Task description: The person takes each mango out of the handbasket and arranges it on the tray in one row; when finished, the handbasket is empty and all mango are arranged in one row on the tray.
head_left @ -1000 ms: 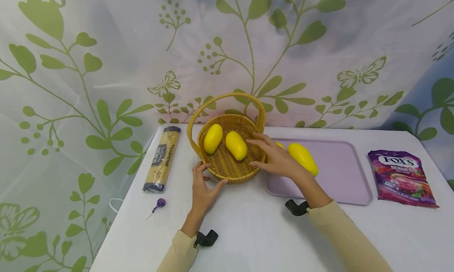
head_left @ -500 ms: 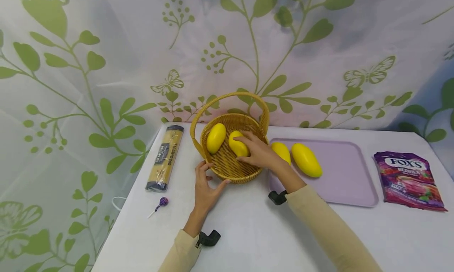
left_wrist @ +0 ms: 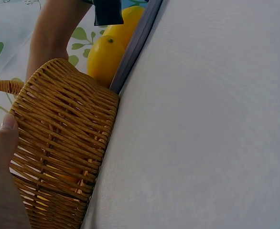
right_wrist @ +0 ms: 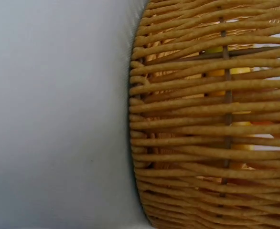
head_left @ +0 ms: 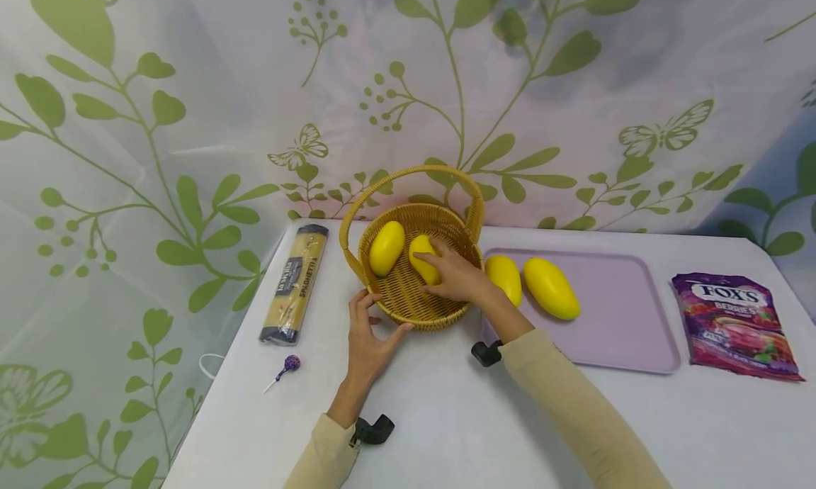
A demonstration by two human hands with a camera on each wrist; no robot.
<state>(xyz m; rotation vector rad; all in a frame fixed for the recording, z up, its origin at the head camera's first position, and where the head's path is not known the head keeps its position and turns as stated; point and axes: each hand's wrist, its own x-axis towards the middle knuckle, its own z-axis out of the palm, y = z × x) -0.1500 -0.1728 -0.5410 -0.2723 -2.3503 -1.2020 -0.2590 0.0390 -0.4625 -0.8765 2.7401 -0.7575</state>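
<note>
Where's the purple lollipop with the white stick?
In the head view, the lollipop lies on the left of the white table, just below the long yellow spaghetti pack and left of the bare left hand.

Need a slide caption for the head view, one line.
Left hand on a wicker basket, right hand on one of two yellow fruits inside; two more lie on a lilac tray.

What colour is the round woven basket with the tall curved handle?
The round woven basket is golden brown; it shows best in the head view.

Curtained-off work corner: leaf-print curtain, white table.
</note>
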